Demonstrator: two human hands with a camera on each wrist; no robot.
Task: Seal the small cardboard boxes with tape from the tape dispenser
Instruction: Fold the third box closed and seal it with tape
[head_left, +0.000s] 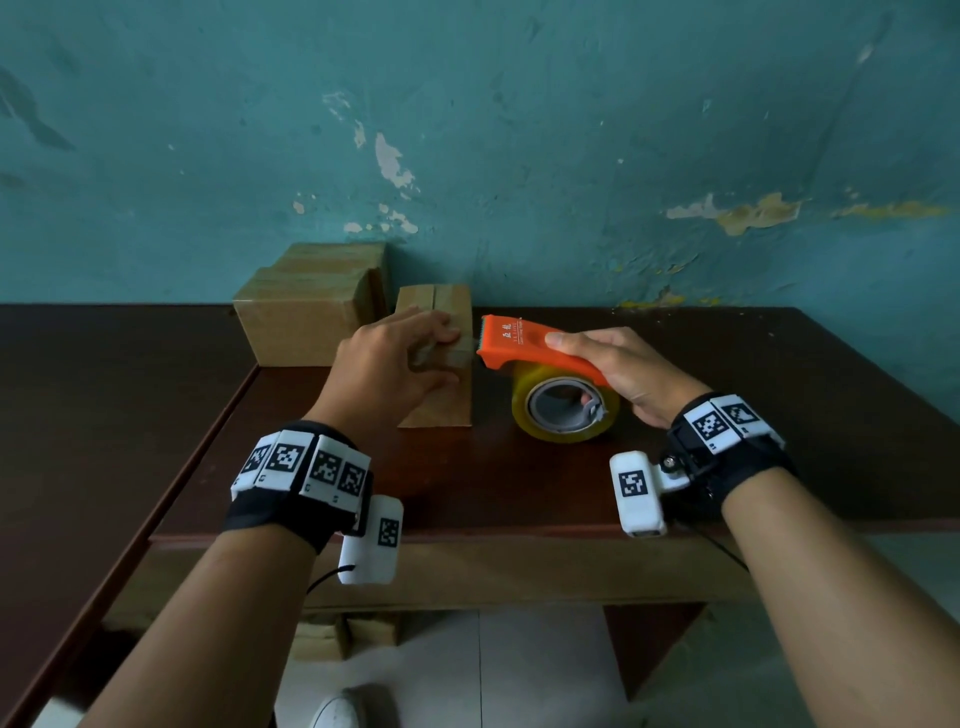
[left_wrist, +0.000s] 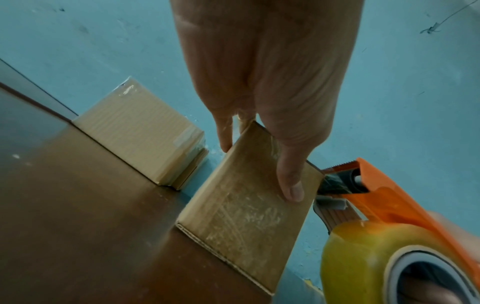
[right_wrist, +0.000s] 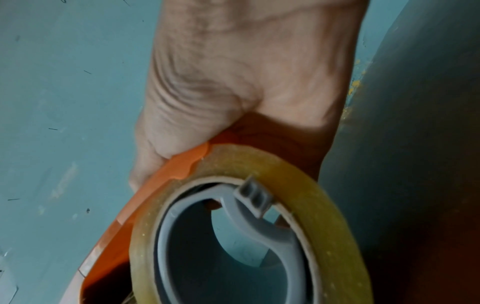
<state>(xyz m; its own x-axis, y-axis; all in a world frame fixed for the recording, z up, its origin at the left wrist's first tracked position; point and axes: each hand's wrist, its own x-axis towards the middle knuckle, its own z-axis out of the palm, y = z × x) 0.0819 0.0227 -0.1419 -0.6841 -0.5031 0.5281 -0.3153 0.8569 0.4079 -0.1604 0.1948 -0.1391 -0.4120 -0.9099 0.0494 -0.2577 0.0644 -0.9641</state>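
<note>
Centrally, brown cardboard box (head_left: 439, 364) under flat left fingers (head_left: 441, 332); right fingers (head_left: 563, 340) wrapped round orange tape dispenser (head_left: 524, 345)

On the table (head_left: 519, 493), a small box (head_left: 449, 312) stands near the wall (head_left: 519, 130), with stacked boxes (head_left: 306, 306) to its left and the tape dispenser (head_left: 540, 348) just to its right. More boxes (head_left: 332, 636) sit beneath the table.

The right hand (right_wrist: 233, 82) grips the orange tape dispenser (right_wrist: 161, 185) from above, its yellowish tape roll (right_wrist: 324, 205) wrapped around a grey hub (right_wrist: 259, 222) against a teal wall (right_wrist: 64, 102).
</note>
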